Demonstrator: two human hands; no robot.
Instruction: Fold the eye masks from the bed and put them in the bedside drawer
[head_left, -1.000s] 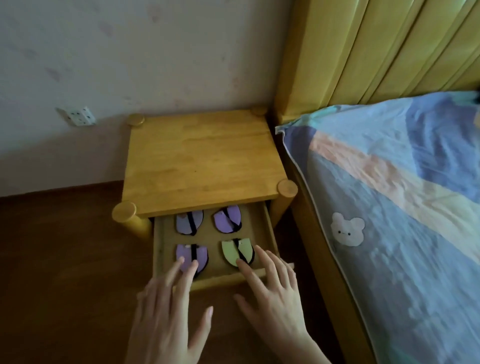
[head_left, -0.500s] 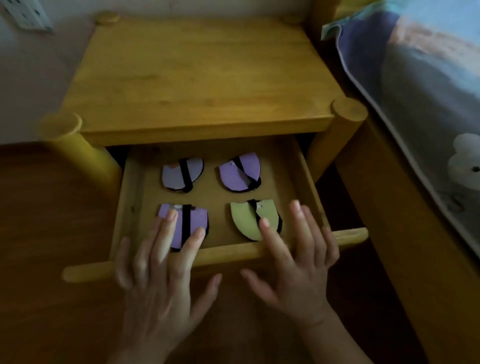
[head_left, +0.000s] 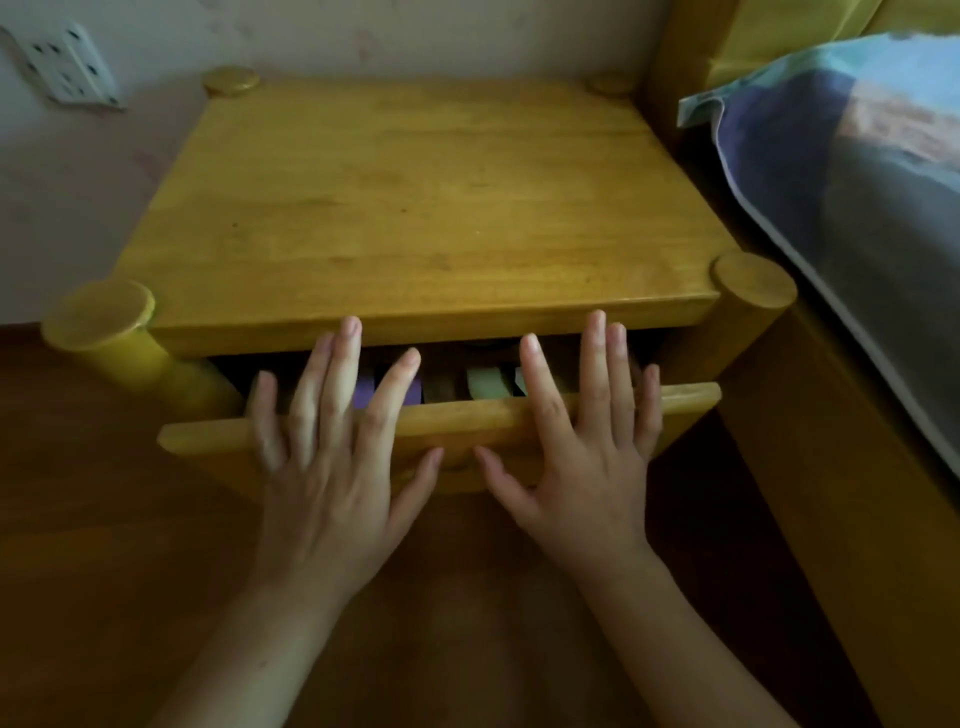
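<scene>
The yellow wooden bedside table (head_left: 426, 197) fills the middle of the head view. Its drawer (head_left: 467, 423) stands only a narrow gap out from under the top. Through the gap I see a strip of a purple folded eye mask (head_left: 363, 391) and a strip of a green folded eye mask (head_left: 488, 383); the back pair is hidden under the tabletop. My left hand (head_left: 332, 457) and my right hand (head_left: 582, 457) lie flat against the drawer front, fingers spread over its top edge, holding nothing.
The bed (head_left: 857, 171) with its striped cover lies close on the right, its wooden side rail (head_left: 841, 467) beside the drawer. A wall socket (head_left: 67, 67) hangs on the wall at upper left. Brown wooden floor (head_left: 104, 519) runs under my arms.
The drawer has slid most of the way in under both palms. The two back masks have gone out of sight and only slivers of the front two remain. My view has moved closer.
</scene>
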